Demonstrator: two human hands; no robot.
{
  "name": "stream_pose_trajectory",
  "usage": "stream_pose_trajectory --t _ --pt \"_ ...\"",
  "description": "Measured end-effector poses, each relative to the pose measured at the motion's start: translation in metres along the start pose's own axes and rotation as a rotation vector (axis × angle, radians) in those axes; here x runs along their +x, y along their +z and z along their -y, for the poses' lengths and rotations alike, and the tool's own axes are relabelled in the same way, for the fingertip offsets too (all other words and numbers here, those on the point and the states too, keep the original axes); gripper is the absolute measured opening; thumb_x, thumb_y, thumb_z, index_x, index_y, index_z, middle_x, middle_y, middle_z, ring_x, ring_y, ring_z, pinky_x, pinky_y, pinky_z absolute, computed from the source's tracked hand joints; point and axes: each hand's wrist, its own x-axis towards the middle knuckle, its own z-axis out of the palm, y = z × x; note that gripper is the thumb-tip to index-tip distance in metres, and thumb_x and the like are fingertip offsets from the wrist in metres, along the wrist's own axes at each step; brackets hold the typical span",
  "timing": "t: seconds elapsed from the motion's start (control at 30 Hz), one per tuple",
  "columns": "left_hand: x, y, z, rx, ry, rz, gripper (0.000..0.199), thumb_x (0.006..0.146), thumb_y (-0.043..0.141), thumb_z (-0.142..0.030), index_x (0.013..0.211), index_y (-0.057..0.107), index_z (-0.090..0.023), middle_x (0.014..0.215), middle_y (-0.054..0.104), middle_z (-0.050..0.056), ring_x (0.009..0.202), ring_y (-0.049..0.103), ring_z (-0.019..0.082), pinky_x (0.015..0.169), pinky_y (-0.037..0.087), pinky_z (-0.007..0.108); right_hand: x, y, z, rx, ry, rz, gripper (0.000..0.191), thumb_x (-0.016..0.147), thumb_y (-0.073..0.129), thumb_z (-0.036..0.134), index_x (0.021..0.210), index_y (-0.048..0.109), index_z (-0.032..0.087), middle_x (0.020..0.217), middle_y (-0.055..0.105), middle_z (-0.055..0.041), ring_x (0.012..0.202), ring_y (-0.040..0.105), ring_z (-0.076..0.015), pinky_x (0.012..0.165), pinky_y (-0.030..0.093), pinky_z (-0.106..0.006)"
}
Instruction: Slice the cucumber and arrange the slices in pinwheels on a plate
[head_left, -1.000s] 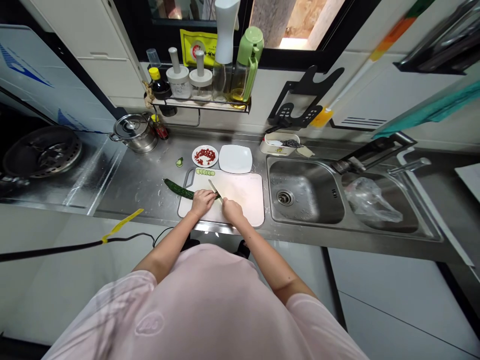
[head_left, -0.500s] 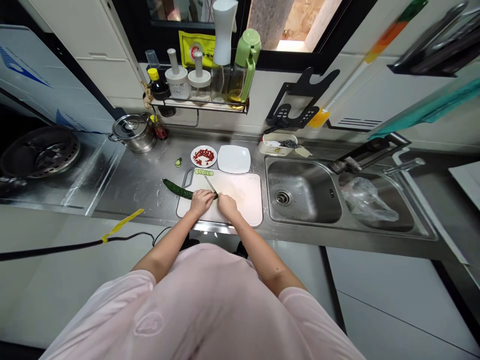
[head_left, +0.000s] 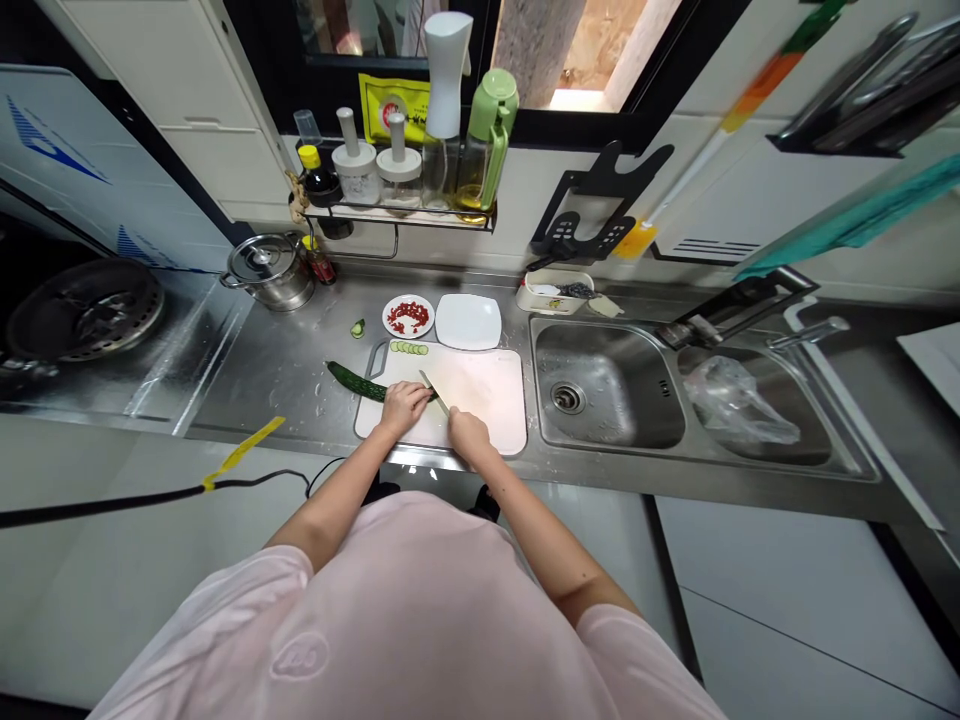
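My left hand (head_left: pixel 406 406) is closed over the right part of a dark green cucumber (head_left: pixel 351 379), pressing it onto the white cutting board (head_left: pixel 495 405). The cucumber's left part sticks out past the board's edge. My right hand (head_left: pixel 469 436) is wrapped round the handle of a knife (head_left: pixel 434 390), its blade pointing up and left beside the cucumber's right end. Several cucumber slices (head_left: pixel 409 348) lie in a row at the board's top left. A cut-off cucumber end (head_left: pixel 358 328) rests on the steel counter.
Behind the board stand a plate of chopped red pieces (head_left: pixel 409 317) and a white square plate (head_left: pixel 469 321). To the right is a double sink (head_left: pixel 607 385) with a plastic bag (head_left: pixel 739 400) in its right basin. A steel pot (head_left: pixel 270 272) and a wok (head_left: pixel 86 308) stand left.
My right hand has moved right and slightly toward me with the knife, opening a gap from my left hand. The left hand still holds the cucumber in about the same place.
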Motion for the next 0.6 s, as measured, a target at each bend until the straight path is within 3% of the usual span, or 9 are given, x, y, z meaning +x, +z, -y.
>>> stream_pose_trajectory --t 0.17,0.6 --pt "0.0 0.001 0.0 -0.006 -0.011 0.011 0.023 0.09 0.049 -0.032 0.098 0.07 -0.026 0.1 0.068 0.006 0.094 0.057 0.02 0.083 0.039 0.037 -0.003 0.003 -0.003 0.002 -0.001 0.01 0.025 0.091 0.034 0.011 0.109 0.051 0.015 0.097 0.067 -0.0139 0.092 0.065 -0.023 0.074 0.045 -0.03" --pt "0.0 -0.002 0.001 -0.003 -0.031 0.044 0.021 0.088 0.052 -0.029 0.099 0.07 -0.027 0.104 0.068 0.003 0.096 0.056 0.02 0.084 0.037 0.036 0.036 -0.02 0.025 0.068 -0.022 -0.035 0.025 0.092 0.034 0.011 0.11 0.051 0.015 0.1 0.067 -0.012 0.094 0.064 -0.0209 0.075 0.044 -0.027"
